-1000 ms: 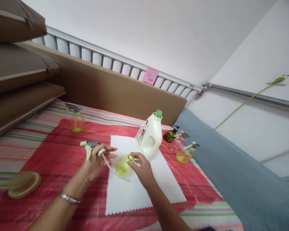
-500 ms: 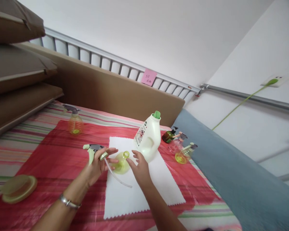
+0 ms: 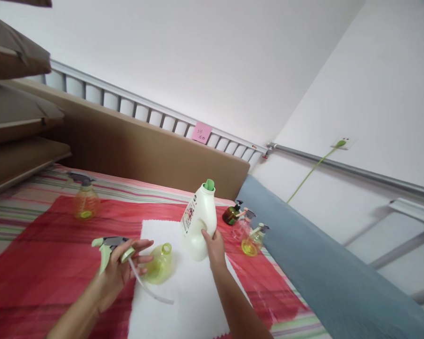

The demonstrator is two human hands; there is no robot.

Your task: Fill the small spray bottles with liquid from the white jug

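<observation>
My left hand [image 3: 125, 263] holds a spray trigger head [image 3: 110, 245] in grey and pale green, its clear dip tube [image 3: 150, 293] hanging down to the right. Its fingertips are beside an uncapped yellow-green spray bottle [image 3: 159, 266], which stands on a white cloth [image 3: 173, 315]; whether they touch it I cannot tell. My right hand [image 3: 215, 247] is on the handle of a white jug [image 3: 199, 221] with a green spout, fingers around the grip and partly hidden behind it. The jug stands upright at the back of the cloth.
Another spray bottle [image 3: 86, 201] stands at the left. Right of the jug are a dark green pump bottle [image 3: 231, 214], a pink spray bottle [image 3: 240, 229] and a yellow one [image 3: 253, 241]. A brown panel [image 3: 137, 150] runs behind, with stacked brown padded pieces [image 3: 17, 108] at left.
My right hand has moved from beside the open bottle to the jug's handle and taken hold of it. The left hand still holds the spray head. The view has shifted.
</observation>
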